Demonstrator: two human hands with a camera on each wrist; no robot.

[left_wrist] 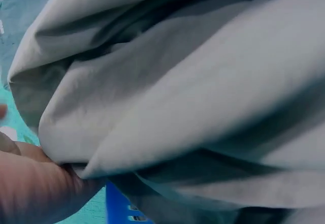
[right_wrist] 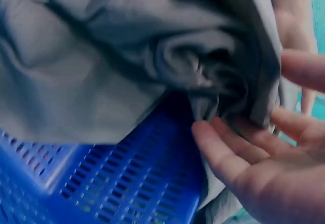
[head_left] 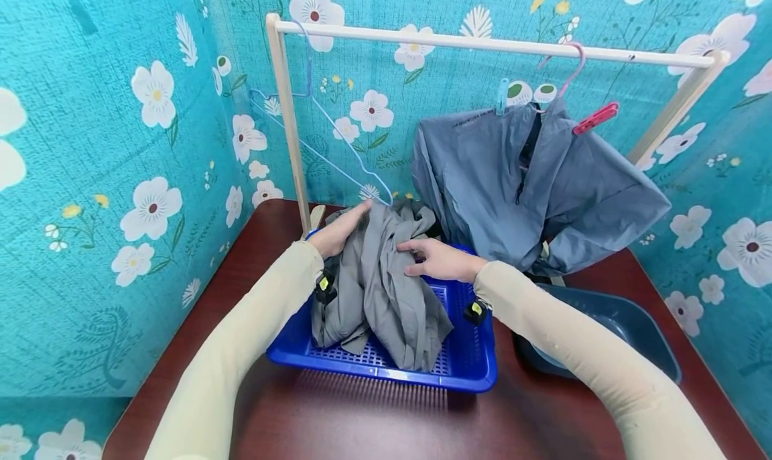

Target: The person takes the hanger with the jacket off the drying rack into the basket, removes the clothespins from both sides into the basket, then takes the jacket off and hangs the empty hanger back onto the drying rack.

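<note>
A crumpled grey garment (head_left: 395,292) is bunched up over the blue plastic basket (head_left: 386,374), its lower folds lying inside. My left hand (head_left: 340,233) grips its upper left side; the left wrist view shows the thumb (left_wrist: 40,183) against a fold, with the other fingers mostly hidden. On the opposite side my right hand (head_left: 443,259) has its fingers spread and extended. Those fingertips touch the cloth beside a rolled, hollow fold in the right wrist view. Just behind the garment, a light blue hanger (head_left: 346,138) hangs from the rack.
A white rack bar (head_left: 494,43) on wooden posts spans the table. From it a blue-grey jacket (head_left: 482,171) hangs on a pink hanger (head_left: 573,71), with a blue clothespin (head_left: 502,98) and a red clothespin (head_left: 596,118) on its shoulders. A dark basin (head_left: 639,326) stands at right.
</note>
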